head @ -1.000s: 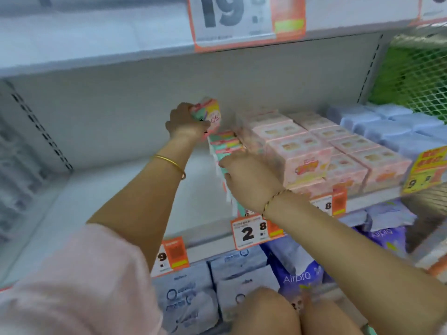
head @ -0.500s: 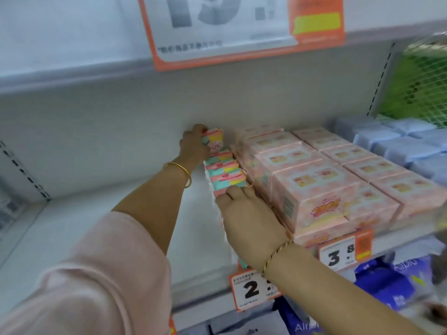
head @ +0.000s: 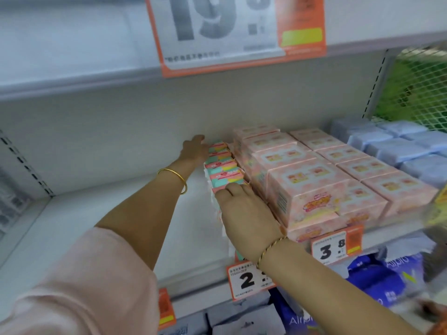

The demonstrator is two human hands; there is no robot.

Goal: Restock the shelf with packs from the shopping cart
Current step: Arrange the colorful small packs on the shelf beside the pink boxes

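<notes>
Bare shelf [head: 96,226] on the left. Left hand [head: 194,152] reaches deep, fingers straight and together, flat against the left side of the rearmost of the packs [head: 223,169]. The packs stand on edge in one row, touching the pink boxes [head: 312,187] on their right. The row's long axis runs from shelf lip to back wall, printed tops up. Right hand [head: 246,213] covers the front of the row, fingers together and bent over the top. Thumb hidden, so cannot tell grip from press. Risk: nothing props the row's left side, so the thin packs likely tip left when the hands let go. The front pack sits near the lip and could slide off.
</notes>
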